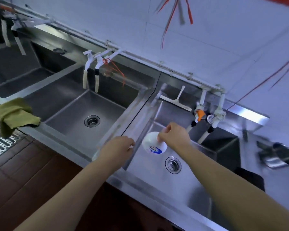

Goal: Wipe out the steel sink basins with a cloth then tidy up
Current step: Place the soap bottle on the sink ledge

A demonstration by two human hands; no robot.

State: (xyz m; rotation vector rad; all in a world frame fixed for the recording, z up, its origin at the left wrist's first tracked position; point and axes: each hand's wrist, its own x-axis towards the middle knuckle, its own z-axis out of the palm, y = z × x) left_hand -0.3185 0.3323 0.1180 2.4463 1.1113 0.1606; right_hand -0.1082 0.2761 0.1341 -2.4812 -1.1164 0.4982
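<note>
My right hand [173,136] grips the top of a white bottle [154,145] with a blue label and holds it tilted over the right steel basin [198,189]. My left hand [118,147] hangs with curled fingers at the divider between the right basin and the middle basin [77,120]. A small white bit shows at its fingertips, but I cannot tell whether it holds anything. An olive-green cloth [13,115] is draped over the front rim at the left of the middle basin. A third basin [15,70] lies at the far left.
A white squeegee [177,100] leans at the back of the right basin. White taps [92,64] hang over the middle basin, and others [208,114] over the right one. Steel items [277,154] lie on the right counter, by a dark object [250,178]. A floor grate [2,144] is at the lower left.
</note>
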